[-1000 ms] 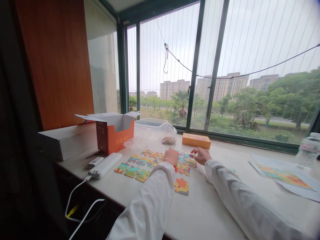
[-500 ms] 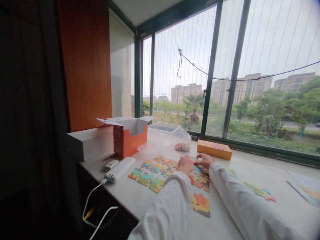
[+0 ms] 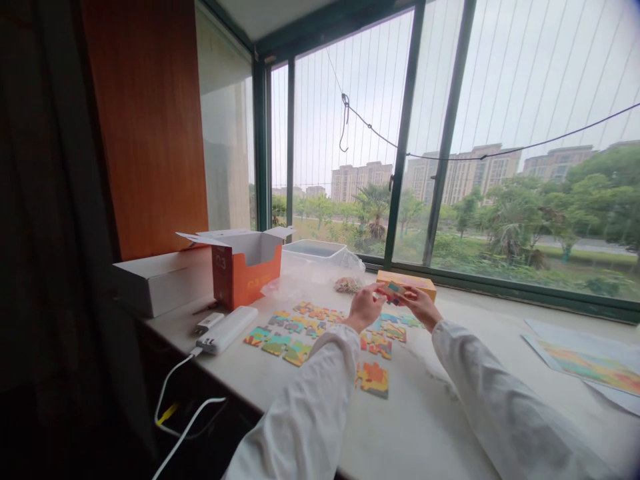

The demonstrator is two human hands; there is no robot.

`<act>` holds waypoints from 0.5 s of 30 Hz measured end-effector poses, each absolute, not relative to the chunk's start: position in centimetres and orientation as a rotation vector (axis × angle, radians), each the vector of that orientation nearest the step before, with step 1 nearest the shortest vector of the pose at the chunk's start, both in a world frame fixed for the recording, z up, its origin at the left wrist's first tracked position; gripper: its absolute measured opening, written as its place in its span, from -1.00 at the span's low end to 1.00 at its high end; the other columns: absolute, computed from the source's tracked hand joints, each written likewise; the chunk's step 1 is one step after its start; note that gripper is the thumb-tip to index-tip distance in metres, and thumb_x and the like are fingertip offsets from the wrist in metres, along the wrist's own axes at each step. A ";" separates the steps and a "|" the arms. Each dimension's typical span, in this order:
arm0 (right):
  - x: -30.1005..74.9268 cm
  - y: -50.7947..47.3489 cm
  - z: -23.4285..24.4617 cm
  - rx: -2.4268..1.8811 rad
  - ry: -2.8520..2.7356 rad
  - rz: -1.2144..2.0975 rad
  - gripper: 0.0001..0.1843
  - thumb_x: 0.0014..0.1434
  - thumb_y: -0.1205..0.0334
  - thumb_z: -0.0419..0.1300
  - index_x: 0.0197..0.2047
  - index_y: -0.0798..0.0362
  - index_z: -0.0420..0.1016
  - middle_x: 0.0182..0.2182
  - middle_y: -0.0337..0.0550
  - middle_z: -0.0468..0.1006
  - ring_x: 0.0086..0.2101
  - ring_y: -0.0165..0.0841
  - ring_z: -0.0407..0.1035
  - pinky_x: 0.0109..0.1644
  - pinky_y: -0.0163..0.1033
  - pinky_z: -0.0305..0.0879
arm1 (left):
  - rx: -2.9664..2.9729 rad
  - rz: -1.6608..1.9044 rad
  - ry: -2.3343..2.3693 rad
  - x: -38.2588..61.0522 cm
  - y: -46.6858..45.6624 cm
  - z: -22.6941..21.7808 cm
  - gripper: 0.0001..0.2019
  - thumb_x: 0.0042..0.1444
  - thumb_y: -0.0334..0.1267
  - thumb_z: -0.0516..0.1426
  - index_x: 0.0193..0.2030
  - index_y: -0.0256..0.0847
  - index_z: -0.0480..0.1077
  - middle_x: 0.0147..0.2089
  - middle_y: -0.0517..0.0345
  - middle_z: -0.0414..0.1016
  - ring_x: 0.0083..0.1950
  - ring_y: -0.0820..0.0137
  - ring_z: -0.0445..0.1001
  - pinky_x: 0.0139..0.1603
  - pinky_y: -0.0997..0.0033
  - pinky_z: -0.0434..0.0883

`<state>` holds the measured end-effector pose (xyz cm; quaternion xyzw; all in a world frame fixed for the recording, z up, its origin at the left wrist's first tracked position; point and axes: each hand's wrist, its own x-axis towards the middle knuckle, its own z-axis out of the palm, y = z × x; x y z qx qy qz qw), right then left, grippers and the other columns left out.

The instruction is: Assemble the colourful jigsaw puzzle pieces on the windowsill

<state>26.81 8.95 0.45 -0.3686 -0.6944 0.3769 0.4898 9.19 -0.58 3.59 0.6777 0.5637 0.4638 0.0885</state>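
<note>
Raised a little above the table, a small colourful puzzle piece (image 3: 394, 288) is pinched between my two hands. My left hand (image 3: 366, 308) grips it from the left, with the fingertips partly hidden. From the right, my right hand (image 3: 419, 303) has its fingers closed on the same piece. Below them lie rows of puzzle pieces (image 3: 280, 343) in orange, teal, green and yellow on the white table. An orange and yellow piece (image 3: 373, 380) lies nearer to me, partly beside my left sleeve.
An open orange box (image 3: 250, 273) and a white box (image 3: 160, 283) stand at left. A white power bank (image 3: 227, 330) with cables lies by the table edge. Behind are a plastic tub (image 3: 315, 250), a bag of pieces (image 3: 349, 285) and a yellow box (image 3: 423, 283). Printed sheets (image 3: 590, 360) lie right.
Both hands have lifted off the laid-out pieces, now holding a puzzle piece up between them. The camera view has turned slightly to the right.
</note>
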 end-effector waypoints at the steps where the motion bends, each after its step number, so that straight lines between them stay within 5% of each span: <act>1: 28.1 8.2 0.7 -0.897 -1.664 0.938 -0.31 -0.16 -0.26 0.42 -0.10 0.08 0.55 -0.35 -0.06 0.68 -0.33 -0.15 0.58 -0.24 -0.16 0.45 | 2.086 1.350 1.602 9.6 -1.0 3.9 -0.60 0.21 -0.26 0.17 0.19 -0.14 0.46 -0.02 0.12 0.62 -0.24 0.41 0.54 -0.02 0.40 0.48; 9: 43.7 5.1 -0.5 -1.065 -1.484 0.900 -0.17 -0.17 -0.16 0.48 0.10 0.09 0.46 -0.39 -0.07 0.68 -0.33 -0.18 0.57 -0.17 -0.13 0.45 | 2.469 0.997 1.598 11.9 -3.4 5.4 -0.69 0.28 -0.28 0.05 0.03 -0.07 0.56 -0.01 0.18 0.62 -0.22 0.42 0.54 -0.01 0.44 0.44; 15: 51.2 5.0 -2.6 -1.333 -1.438 0.731 -0.45 -0.06 -0.01 0.43 -0.05 0.14 0.60 -0.50 -0.09 0.64 -0.39 -0.20 0.55 -0.22 -0.14 0.44 | 2.553 0.517 1.703 17.5 -3.5 6.0 -0.69 0.25 -0.25 0.05 0.00 0.00 0.58 -0.04 0.17 0.63 -0.01 0.27 0.55 0.05 0.34 0.44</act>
